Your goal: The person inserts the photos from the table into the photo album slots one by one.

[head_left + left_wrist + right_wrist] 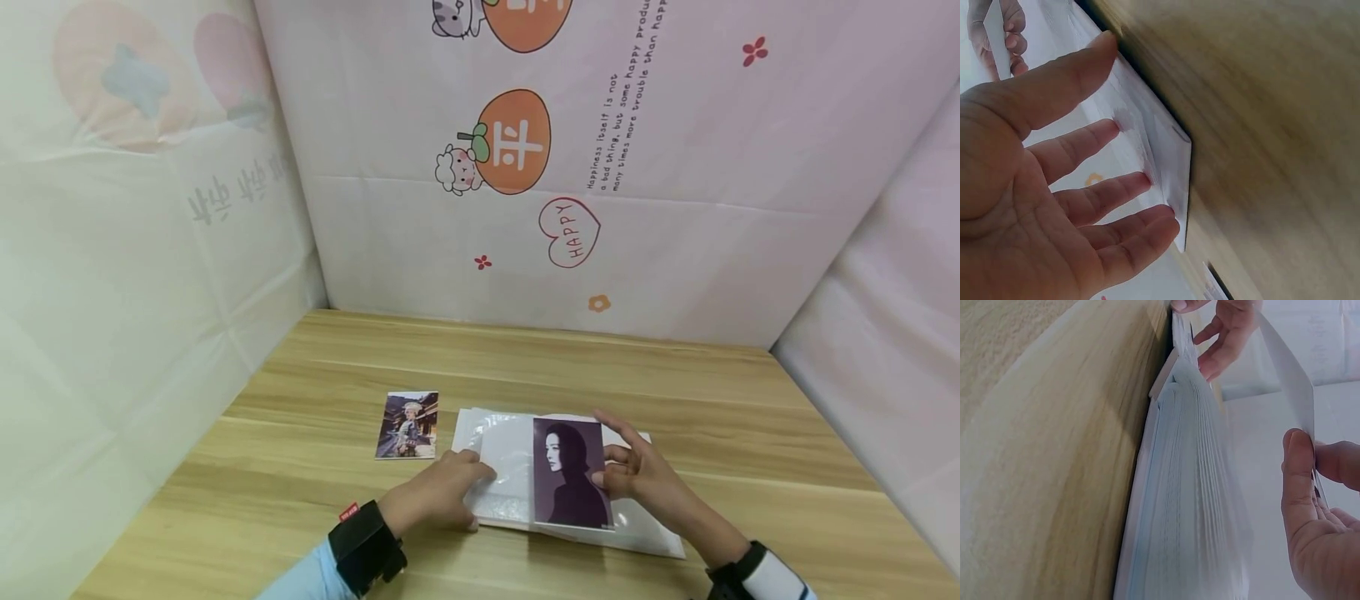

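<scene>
An open photo album (504, 467) with clear plastic sleeves lies on the table; its stacked pages (1185, 500) show edge-on in the right wrist view. My right hand (647, 483) pinches a photo (570, 475) by its right edge, thumb on the front. The photo has a dark purple ground with a figure in profile, and it is held above the album, as the right wrist view shows. On the album's left side rests my left hand (442, 492). Its fingers (1129, 187) are spread and fairly straight, with the fingertips touching the sleeve.
A second photo (407, 427), showing a person in a street, lies flat on the wooden table (360, 350) left of the album. White printed cloth (675, 242) hangs behind the table, and pale cloth walls (150, 317) stand at both sides.
</scene>
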`<state>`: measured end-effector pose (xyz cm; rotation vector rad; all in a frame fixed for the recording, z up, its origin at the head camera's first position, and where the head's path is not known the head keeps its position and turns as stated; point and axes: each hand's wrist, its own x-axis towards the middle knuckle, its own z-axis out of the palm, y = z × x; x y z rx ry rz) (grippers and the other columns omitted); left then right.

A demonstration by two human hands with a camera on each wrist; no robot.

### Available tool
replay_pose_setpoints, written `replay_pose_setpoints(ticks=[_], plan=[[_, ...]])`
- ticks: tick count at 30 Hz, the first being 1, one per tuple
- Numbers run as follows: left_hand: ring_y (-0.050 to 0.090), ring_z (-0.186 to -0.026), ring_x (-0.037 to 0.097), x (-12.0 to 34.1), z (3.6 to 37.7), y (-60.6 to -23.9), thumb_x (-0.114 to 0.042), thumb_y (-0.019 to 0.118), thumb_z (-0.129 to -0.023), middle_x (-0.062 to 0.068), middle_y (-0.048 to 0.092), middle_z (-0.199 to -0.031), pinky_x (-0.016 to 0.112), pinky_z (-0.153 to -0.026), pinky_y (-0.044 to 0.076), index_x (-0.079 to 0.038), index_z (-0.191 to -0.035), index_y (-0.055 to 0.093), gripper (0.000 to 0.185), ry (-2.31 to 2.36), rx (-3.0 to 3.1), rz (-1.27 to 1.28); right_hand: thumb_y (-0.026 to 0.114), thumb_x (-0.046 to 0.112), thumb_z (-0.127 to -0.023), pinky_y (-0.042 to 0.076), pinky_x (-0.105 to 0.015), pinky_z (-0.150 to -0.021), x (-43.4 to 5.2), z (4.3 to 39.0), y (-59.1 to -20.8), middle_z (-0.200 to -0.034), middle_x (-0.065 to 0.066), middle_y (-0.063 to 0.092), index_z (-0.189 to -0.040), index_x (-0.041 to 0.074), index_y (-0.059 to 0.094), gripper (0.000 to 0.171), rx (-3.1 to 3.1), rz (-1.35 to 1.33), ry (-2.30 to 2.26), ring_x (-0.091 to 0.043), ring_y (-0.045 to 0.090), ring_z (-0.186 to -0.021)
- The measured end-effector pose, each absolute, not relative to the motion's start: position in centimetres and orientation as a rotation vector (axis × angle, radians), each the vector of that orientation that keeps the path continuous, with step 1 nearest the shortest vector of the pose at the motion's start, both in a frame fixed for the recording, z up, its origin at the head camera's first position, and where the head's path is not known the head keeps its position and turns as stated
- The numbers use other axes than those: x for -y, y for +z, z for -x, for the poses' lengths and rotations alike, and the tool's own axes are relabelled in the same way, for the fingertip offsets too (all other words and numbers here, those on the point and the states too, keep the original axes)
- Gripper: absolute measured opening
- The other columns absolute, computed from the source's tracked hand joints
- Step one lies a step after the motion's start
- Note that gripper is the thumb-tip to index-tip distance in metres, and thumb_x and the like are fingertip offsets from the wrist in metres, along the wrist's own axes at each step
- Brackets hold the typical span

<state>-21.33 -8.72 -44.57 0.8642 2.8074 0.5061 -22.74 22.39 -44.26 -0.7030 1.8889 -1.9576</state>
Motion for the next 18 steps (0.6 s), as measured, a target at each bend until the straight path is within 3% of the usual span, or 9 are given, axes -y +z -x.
replay_pose_setpoints(ticks=[8, 18], plan=[[0.046, -0.094, 0.021, 8.71, 21.16, -44.64, -0.021, 0.085, -0.058, 0.006, 0.051, -0.115, 0.028, -0.077, 0.044, -0.013, -0.118, 0.061, 0.065, 0.467, -2.821, -0.9, 0.06, -0.009, -0.083, 0.053, -0.041, -0.067, -22.35, 22.7, -44.29, -0.086, -0.006, 0.051, -0.147, 0.016, 0.016, 0.081, -1.89, 0.701, -1.953, -0.019, 0.062, -0.08], [0.043, -0.087, 0.016, 8.68, 21.28, -44.77, -0.031, 0.078, -0.07, 0.001, 0.051, -0.104, 0.025, -0.073, 0.041, -0.014, -0.116, 0.062, 0.052, 0.509, -2.806, -0.892, 0.061, -0.007, -0.083, 0.053, -0.041, -0.067, -22.34, 22.67, -44.3, -0.084, -0.005, 0.047, -0.147, 0.016, 0.015, 0.082, -1.911, 0.695, -1.939, -0.019, 0.062, -0.079]])
